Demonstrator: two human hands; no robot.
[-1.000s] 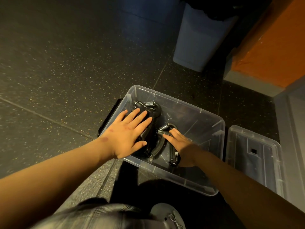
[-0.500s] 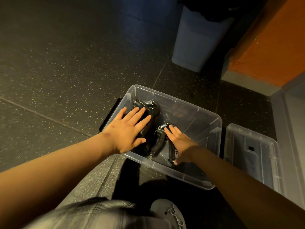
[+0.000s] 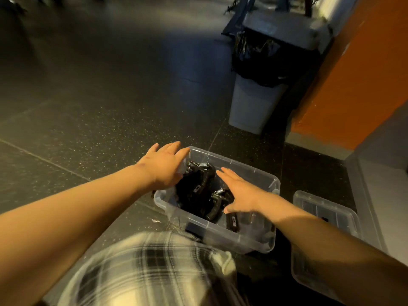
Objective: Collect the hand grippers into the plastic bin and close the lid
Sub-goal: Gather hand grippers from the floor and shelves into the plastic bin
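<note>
Over the far left corner of the clear plastic bin (image 3: 231, 238) our left hand (image 3: 164, 166) is spread flat with straight fingers, gripping nothing; motion blur keeps us from telling whether it touches the rim. Our right hand (image 3: 239, 193) hovers above the bin's middle, fingers straight and holding nothing. Beneath both hands the black hand grippers (image 3: 198, 186) lie piled inside the bin, their steel springs showing. We see the clear lid (image 3: 326, 217) on the dark speckled floor (image 3: 88, 107) just right of the bin. Beyond stands a grey trash can (image 3: 254, 107) beside an orange wall (image 3: 364, 85).
</note>
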